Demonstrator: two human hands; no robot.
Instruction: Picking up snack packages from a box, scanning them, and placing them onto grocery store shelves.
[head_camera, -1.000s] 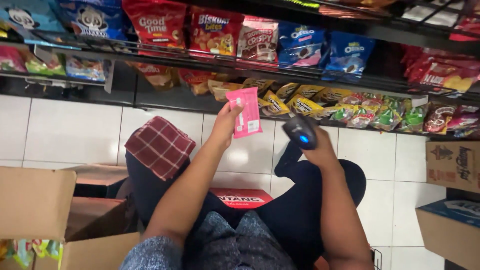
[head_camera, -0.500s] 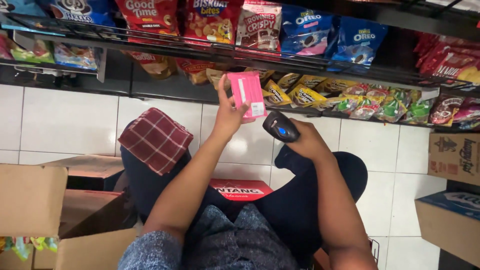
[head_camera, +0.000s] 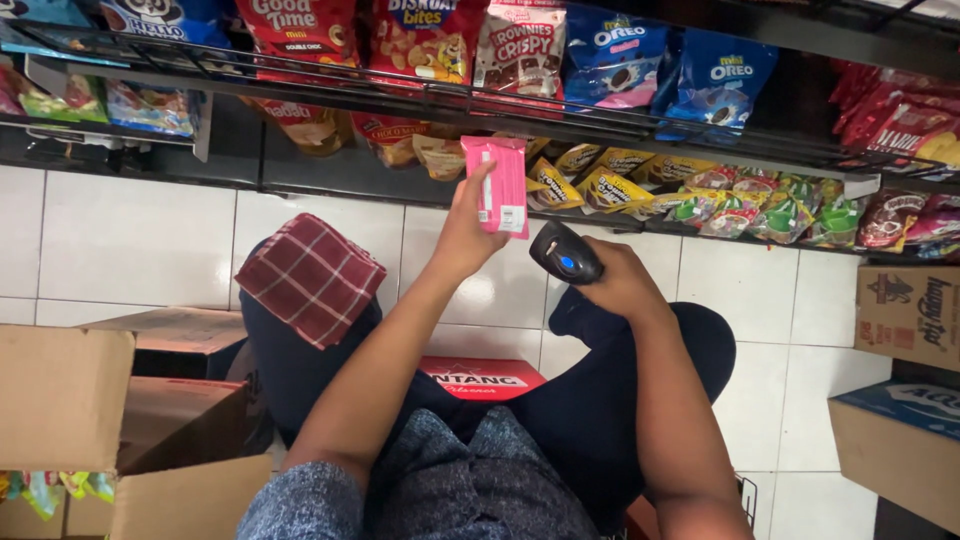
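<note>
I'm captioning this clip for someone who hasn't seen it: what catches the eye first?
At centre, the left hand holds up a pink packet while the right hand grips a black handheld scanner beside it. Behind them, wire shelves hold bright snack bags; a red checked cloth rests on one knee.

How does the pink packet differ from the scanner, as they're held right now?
The pink packet is flat, rectangular and bright pink; the scanner is rounded, black, with a small blue light. The packet stands upright in the left hand, raised toward the snack shelf; the scanner sits lower in the right hand, its head tilted up toward the packet. Both are held above the white tiled floor, one per hand, close together but apart.
</note>
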